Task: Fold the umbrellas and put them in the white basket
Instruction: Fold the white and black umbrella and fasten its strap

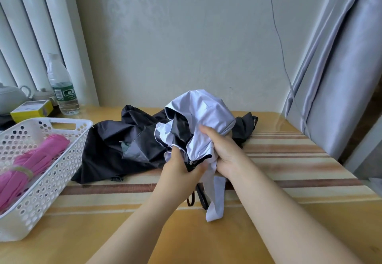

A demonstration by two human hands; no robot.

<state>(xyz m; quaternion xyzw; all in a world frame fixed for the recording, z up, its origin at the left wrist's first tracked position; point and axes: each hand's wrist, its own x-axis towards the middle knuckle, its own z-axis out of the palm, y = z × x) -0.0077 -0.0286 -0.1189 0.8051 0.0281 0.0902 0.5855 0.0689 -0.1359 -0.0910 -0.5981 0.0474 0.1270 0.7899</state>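
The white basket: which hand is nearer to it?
Left. The left hand grips the pale umbrella on the side toward the white basket; the right hand grips farther away.

1 umbrella (33, 166) lies in the basket (68, 150), left of another (115, 139).

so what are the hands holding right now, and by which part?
Both hands hold the white umbrella: the left hand and right hand grip its bunched canopy near the lower end, with its strap hanging free below.
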